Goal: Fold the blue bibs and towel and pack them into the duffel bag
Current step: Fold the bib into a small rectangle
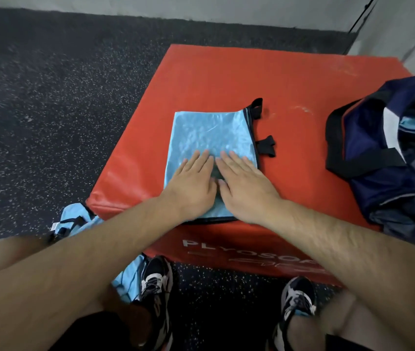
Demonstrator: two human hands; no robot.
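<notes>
Left hand (pixel 191 184) and right hand (pixel 245 184) flat on folded bib (pixel 209 133).
Fingers straight, palms down, side by side on the bib's near half, gripping nothing; bib lies mid-box (pixel 201 72). Cloth judged light, limp, slick: pinch both layers at the side edges to lift. Bag (pixel 368 138) stands open at right.

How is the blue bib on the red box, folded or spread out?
Folded: the blue bib is a compact rectangle on the red box, black straps at one edge, left hand and right hand flat on it.
</notes>
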